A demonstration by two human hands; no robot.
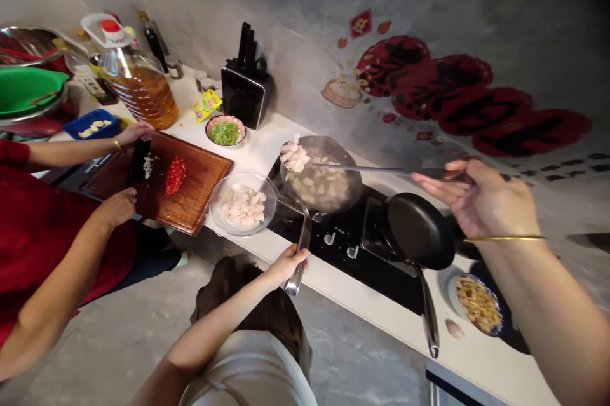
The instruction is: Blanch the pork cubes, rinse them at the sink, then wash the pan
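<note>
My left hand (286,265) is wrapped around the metal handle of a wok (326,196) on the cooktop. Inside the wok, pale pieces simmer in cloudy, steaming liquid. With my right hand (481,193) I grip a long-handled ladle (376,169), reaching across the wok from the right. Its bowl is heaped with pale meat pieces (295,157) over the wok's left side; whether the bowl has holes is hidden. A clear bowl (272,193) with more pale meat slices stands on the counter just left of the wok.
On the left, a co-worker in a red top (90,247) chops with a dark knife (138,161) on a wooden board (200,190) bearing chopped red pepper. Behind are chopped greens (225,133), a knife block (244,94) and an oil jug (138,85). A black frying pan (419,231) sits right.
</note>
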